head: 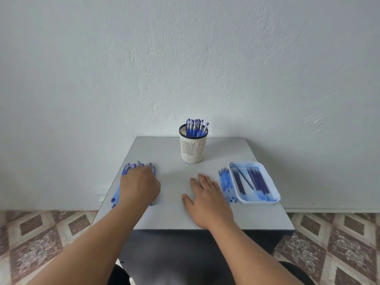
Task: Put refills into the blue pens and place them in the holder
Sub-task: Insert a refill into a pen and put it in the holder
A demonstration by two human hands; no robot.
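A cream slotted pen holder (192, 150) stands at the back middle of the grey table (172, 214), with several capped blue pens (195, 128) upright in it. A pile of blue pens (116, 194) lies at the table's left edge. My left hand (139, 186) lies over that pile, its fingers bent down among the pens and its fingertips hidden. My right hand (207, 200) rests flat on the bare table with fingers spread, holding nothing. A white tray (244, 162) at the right holds several dark blue refills (257, 179).
Several clear blue pen barrels (225, 184) lie in a row between my right hand and the tray. The table backs onto a pale wall. Patterned floor tiles show on both sides below the table.
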